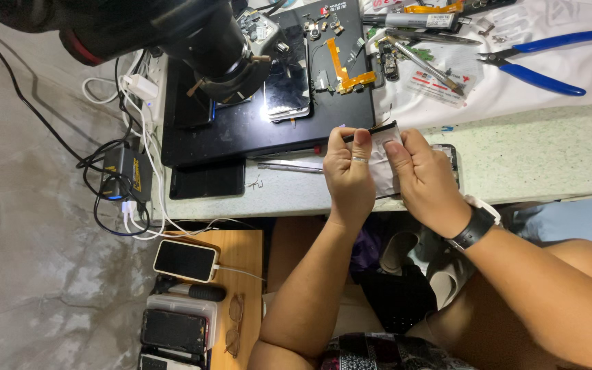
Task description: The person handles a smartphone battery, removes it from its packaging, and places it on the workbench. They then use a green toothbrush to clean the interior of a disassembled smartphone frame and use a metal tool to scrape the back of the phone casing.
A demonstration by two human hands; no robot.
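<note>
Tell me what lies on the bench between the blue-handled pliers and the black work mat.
In the head view, between the blue-handled pliers and the black work mat lie a white cloth, metal tweezers and a small green circuit board.

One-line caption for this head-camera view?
Both hands, left and right, hold a thin phone part over a cluttered repair bench.

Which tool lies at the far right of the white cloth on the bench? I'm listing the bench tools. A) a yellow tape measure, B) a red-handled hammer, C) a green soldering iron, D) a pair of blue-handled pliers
D: a pair of blue-handled pliers lies on the white cloth at the far right, well away from the left hand and right hand, which hold a thin flat part between them.
</note>
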